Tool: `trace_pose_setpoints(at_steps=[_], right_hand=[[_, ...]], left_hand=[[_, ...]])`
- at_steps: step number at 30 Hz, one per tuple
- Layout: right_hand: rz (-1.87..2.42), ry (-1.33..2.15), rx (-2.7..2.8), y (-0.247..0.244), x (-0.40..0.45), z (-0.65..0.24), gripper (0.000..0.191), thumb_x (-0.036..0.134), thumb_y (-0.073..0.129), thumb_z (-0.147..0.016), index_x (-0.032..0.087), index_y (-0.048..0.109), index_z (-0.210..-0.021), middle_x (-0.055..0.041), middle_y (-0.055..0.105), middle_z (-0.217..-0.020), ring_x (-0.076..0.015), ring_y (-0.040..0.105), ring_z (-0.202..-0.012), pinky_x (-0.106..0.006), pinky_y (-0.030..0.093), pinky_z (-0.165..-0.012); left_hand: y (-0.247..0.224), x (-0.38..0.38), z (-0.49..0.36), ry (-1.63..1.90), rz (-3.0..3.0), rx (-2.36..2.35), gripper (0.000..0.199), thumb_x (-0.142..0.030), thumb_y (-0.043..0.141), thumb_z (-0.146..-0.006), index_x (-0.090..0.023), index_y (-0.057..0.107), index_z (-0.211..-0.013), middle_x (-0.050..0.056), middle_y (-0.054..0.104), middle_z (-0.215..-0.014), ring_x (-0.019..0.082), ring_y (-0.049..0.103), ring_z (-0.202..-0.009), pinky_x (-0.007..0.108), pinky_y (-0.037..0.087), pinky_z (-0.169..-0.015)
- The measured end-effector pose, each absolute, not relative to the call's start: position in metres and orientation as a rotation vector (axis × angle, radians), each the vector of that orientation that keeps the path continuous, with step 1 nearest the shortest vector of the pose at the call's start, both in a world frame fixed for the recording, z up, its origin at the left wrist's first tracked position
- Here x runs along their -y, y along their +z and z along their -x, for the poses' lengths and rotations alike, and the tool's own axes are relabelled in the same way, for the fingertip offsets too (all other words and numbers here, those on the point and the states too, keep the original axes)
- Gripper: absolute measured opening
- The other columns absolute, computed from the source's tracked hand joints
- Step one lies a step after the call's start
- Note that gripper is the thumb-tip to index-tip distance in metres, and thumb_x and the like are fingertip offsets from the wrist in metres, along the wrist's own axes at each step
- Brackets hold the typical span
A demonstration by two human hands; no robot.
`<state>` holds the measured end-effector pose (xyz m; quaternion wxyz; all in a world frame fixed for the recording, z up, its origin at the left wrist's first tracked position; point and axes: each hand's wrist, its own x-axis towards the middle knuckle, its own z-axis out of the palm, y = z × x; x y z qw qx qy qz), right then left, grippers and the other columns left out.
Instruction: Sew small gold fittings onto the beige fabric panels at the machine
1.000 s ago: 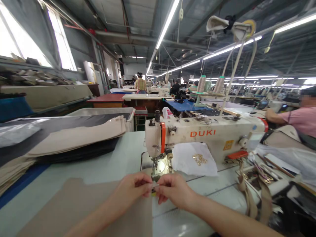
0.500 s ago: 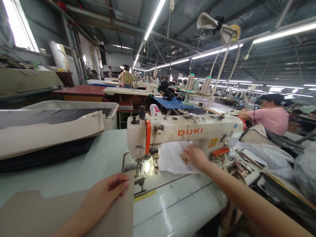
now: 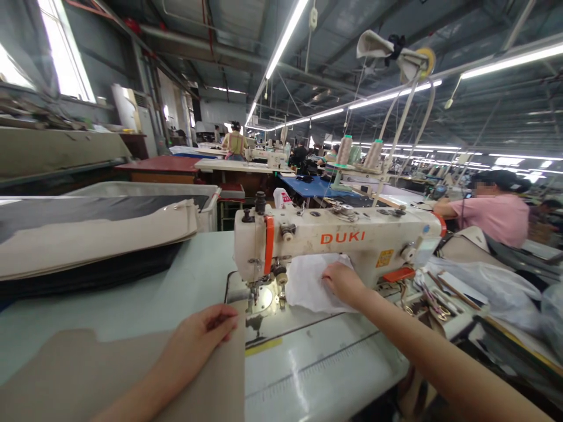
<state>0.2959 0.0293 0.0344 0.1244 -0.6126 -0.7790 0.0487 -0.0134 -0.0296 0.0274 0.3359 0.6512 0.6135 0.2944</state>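
My left hand (image 3: 204, 334) lies over a beige fabric panel (image 3: 132, 375), close to its straight right edge. Its thumb and fingertips are curled together; whatever is between them is hidden. My right hand (image 3: 345, 282) reaches under the arm of a white sewing machine (image 3: 308, 228) marked DUKI. There its bunched fingers press down on a white cloth or sheet (image 3: 310, 281), which lies on the machine bed. What those fingers hold is out of sight. Left of the cloth, the needle area and its lit plate (image 3: 265, 298) stand just beyond the panel's upper corner.
Stacked beige and black panels (image 3: 132, 234) lie at the left, before a pale plastic bin (image 3: 215, 202). Right of the machine, a tray (image 3: 444, 316) holds scissors and small tools beside clear plastic bags (image 3: 497, 281). Thread cones (image 3: 345, 150) stand behind. A person in pink (image 3: 497, 205) sits at right.
My right hand has shifted slightly left over the white cloth, covering small brass-coloured metal pieces that showed before. My left hand stays on the panel. The whole view has swung slightly left.
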Motion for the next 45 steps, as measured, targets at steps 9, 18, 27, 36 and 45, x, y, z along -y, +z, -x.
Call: trace_pose_setpoints(at_steps=[9, 18, 27, 36, 45], right_hand=[[1.544, 0.721, 1.857, 0.038, -0.011, -0.288, 0.02, 0.024, 0.053, -0.079, 0.013, 0.068, -0.085, -0.0063, 0.071, -0.08, -0.0164, 0.064, -0.072, -0.026, 0.049, -0.065], [1.044, 1.524, 1.617, 0.03, 0.034, -0.222, 0.012, 0.029, 0.061, -0.068, 0.016, 0.061, -0.068, -0.0003, 0.066, -0.067, -0.0116, 0.061, -0.062, -0.023, 0.046, -0.059], [1.069, 1.533, 1.675, 0.001, 0.024, -0.165, 0.014, 0.028, 0.065, -0.067, 0.015, 0.064, -0.064, 0.001, 0.062, -0.056, -0.0111, 0.058, -0.052, -0.022, 0.044, -0.054], [1.024, 1.504, 1.635, -0.014, 0.022, -0.166, 0.028, 0.039, 0.075, -0.063, 0.015, 0.062, -0.069, 0.0003, 0.063, -0.059, -0.0114, 0.057, -0.053, -0.022, 0.043, -0.054], [0.973, 1.494, 1.463, -0.01, 0.023, -0.159, 0.031, 0.038, 0.077, -0.055, 0.017, 0.056, -0.063, 0.0025, 0.06, -0.055, -0.0108, 0.053, -0.051, -0.022, 0.039, -0.052]], left_hand=[[0.031, 0.025, 0.01, 0.805, -1.704, -1.544, 0.033, -0.049, 0.053, -0.065, -0.02, 0.065, -0.075, -0.002, 0.06, -0.054, 0.019, 0.057, -0.058, 0.027, 0.042, -0.06], [0.023, 0.031, 0.008, 0.949, -1.58, -1.325, 0.02, -0.037, 0.055, -0.067, -0.018, 0.061, -0.065, -0.003, 0.059, -0.057, 0.015, 0.054, -0.057, 0.025, 0.043, -0.059], [0.016, 0.044, 0.004, 1.033, -1.605, -1.096, 0.015, -0.028, 0.062, -0.069, -0.015, 0.067, -0.072, 0.005, 0.066, -0.078, 0.018, 0.059, -0.073, 0.027, 0.045, -0.069], [0.019, 0.051, -0.001, 1.022, -1.917, -1.246, 0.01, -0.013, 0.056, -0.068, -0.018, 0.064, -0.064, 0.001, 0.059, -0.074, 0.014, 0.055, -0.071, 0.021, 0.041, -0.064], [0.007, 0.043, -0.004, 1.024, -1.731, -1.309, 0.011, -0.013, 0.053, -0.065, -0.017, 0.062, -0.065, -0.001, 0.06, -0.063, 0.013, 0.055, -0.06, 0.021, 0.043, -0.058]])
